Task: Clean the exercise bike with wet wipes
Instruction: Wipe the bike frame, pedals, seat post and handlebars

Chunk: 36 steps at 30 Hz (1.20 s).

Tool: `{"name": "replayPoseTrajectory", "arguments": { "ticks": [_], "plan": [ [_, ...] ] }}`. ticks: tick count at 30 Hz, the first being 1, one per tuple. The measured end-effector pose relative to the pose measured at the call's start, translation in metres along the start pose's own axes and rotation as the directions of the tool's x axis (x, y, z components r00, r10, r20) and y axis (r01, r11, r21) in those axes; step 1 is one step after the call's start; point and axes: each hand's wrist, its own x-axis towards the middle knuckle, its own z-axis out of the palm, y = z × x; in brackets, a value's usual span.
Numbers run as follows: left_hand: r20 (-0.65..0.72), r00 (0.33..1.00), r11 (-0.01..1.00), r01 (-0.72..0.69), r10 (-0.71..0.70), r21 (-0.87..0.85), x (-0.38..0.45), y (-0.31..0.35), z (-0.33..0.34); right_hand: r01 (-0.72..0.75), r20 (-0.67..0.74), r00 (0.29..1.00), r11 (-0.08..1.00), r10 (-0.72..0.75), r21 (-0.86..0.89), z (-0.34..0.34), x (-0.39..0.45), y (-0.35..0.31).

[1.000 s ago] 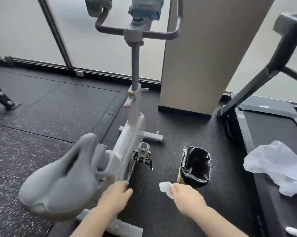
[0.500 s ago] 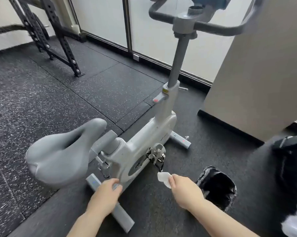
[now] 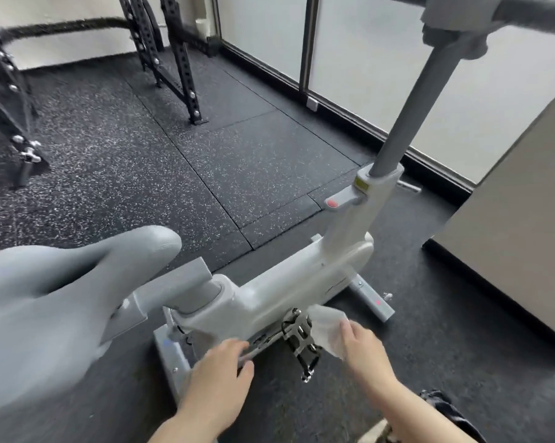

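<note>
Standing on speckled black rubber flooring [image 3: 116, 161], pale grey exercise bike [image 3: 301, 276]: grey padded saddle [image 3: 62, 282] at its left; left hand [image 3: 220, 375], fingers curled, gripping the frame's lower edge; black pedal [image 3: 298, 337] beside it; right hand [image 3: 365, 350] pinching a white wet wipe [image 3: 327, 327] against the pedal.

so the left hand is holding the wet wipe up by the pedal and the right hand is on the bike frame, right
Not quite: the hands are swapped. In the head view the right hand holds the wet wipe up by the pedal, while the left hand is on the bike frame, low down beside the crank.
</note>
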Motion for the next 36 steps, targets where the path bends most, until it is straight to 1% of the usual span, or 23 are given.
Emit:
{"name": "replayPoseTrajectory", "arguments": {
  "ticks": [3, 6, 9, 11, 12, 13, 14, 15, 18, 19, 20, 21, 23, 24, 25, 27, 28, 29, 30, 32, 34, 35, 36],
  "plan": [
    [-0.08, 0.995, 0.998, -0.06, 0.062, 0.027, 0.065, -0.003, 0.043, 0.159, -0.115, 0.978, 0.98, -0.173, -0.119, 0.02, 0.081, -0.001],
    [-0.225, 0.956, 0.982, -0.183, 0.187, 0.042, 0.134, -0.013, 0.088, 0.377, -0.13, 0.894, 0.878, -0.428, -0.296, 0.052, 0.162, -0.001],
    [-0.349, 0.892, 0.951, -0.227, 0.289, 0.209, 0.18, -0.036, 0.129, 0.561, 0.072, 0.799, 0.698, -0.597, -0.445, 0.099, 0.225, 0.005],
    [-0.303, 0.874, 0.88, -0.241, 0.38, 0.409, 0.196, -0.053, 0.155, 0.684, 0.358, 0.721, 0.526, -0.594, -0.505, 0.133, 0.247, 0.01],
    [-0.266, 0.879, 0.833, -0.221, 0.395, 0.507, 0.202, -0.062, 0.168, 0.755, 0.502, 0.651, 0.422, -0.569, -0.502, 0.148, 0.254, 0.014],
    [-0.268, 0.876, 0.792, -0.185, 0.401, 0.581, 0.209, -0.07, 0.18, 0.81, 0.597, 0.583, 0.334, -0.551, -0.482, 0.158, 0.26, 0.017],
    [-0.303, 0.852, 0.755, -0.152, 0.428, 0.638, 0.215, -0.078, 0.189, 0.838, 0.628, 0.54, 0.288, -0.56, -0.463, 0.162, 0.27, 0.02],
    [-0.358, 0.809, 0.734, -0.127, 0.465, 0.667, 0.223, -0.085, 0.196, 0.836, 0.606, 0.54, 0.288, -0.585, -0.467, 0.161, 0.284, 0.021],
    [-0.452, 0.724, 0.705, -0.068, 0.522, 0.706, 0.24, -0.096, 0.211, 0.705, 0.383, 0.666, 0.372, -0.64, -0.603, 0.146, 0.326, 0.025],
    [-0.477, 0.684, 0.682, -0.043, 0.553, 0.73, 0.245, -0.097, 0.213, 0.671, 0.332, 0.674, 0.357, -0.66, -0.65, 0.145, 0.331, 0.026],
    [-0.493, 0.643, 0.659, -0.025, 0.586, 0.752, 0.248, -0.099, 0.215, 0.678, 0.329, 0.652, 0.331, -0.683, -0.656, 0.15, 0.329, 0.026],
    [-0.502, 0.611, 0.642, -0.013, 0.612, 0.766, 0.251, -0.101, 0.217, 0.73, 0.362, 0.6, 0.303, -0.713, -0.613, 0.159, 0.323, 0.025],
    [-0.51, 0.551, 0.602, 0.017, 0.66, 0.798, 0.256, -0.106, 0.217, 0.852, 0.441, 0.467, 0.256, -0.766, -0.457, 0.175, 0.308, 0.026],
    [-0.51, 0.524, 0.582, 0.033, 0.682, 0.813, 0.257, -0.108, 0.217, 0.876, 0.451, 0.445, 0.27, -0.774, -0.4, 0.172, 0.309, 0.028],
    [-0.509, 0.505, 0.568, 0.043, 0.697, 0.822, 0.259, -0.11, 0.218, 0.862, 0.419, 0.479, 0.323, -0.772, -0.39, 0.161, 0.318, 0.034],
    [-0.504, 0.512, 0.559, 0.054, 0.696, 0.827, 0.258, -0.113, 0.22, 0.759, 0.238, 0.604, 0.458, -0.76, -0.462, 0.126, 0.349, 0.051],
    [-0.506, 0.512, 0.559, 0.059, 0.694, 0.827, 0.258, -0.113, 0.219, 0.723, 0.153, 0.603, 0.456, -0.783, -0.519, 0.112, 0.36, 0.059],
    [-0.504, 0.514, 0.556, 0.063, 0.694, 0.829, 0.258, -0.113, 0.22, 0.72, 0.122, 0.57, 0.423, -0.812, -0.55, 0.109, 0.365, 0.066],
    [-0.503, 0.518, 0.552, 0.07, 0.692, 0.831, 0.259, -0.113, 0.22, 0.749, 0.125, 0.51, 0.368, -0.851, -0.55, 0.116, 0.365, 0.071],
    [-0.505, 0.514, 0.545, 0.084, 0.693, 0.834, 0.257, -0.112, 0.22, 0.856, 0.176, 0.335, 0.222, -0.926, -0.466, 0.146, 0.353, 0.076],
    [-0.51, 0.489, 0.528, 0.114, 0.707, 0.841, 0.258, -0.112, 0.219, 0.883, 0.135, 0.19, 0.109, -0.972, -0.457, 0.16, 0.347, 0.083],
    [-0.511, 0.49, 0.52, 0.131, 0.707, 0.844, 0.258, -0.113, 0.22, 0.875, 0.069, 0.164, 0.114, -0.984, -0.47, 0.156, 0.351, 0.089],
    [-0.513, 0.489, 0.517, 0.14, 0.705, 0.844, 0.258, -0.114, 0.221, 0.859, -0.047, 0.151, 0.155, -0.987, -0.488, 0.15, 0.358, 0.097]
  ]
}}
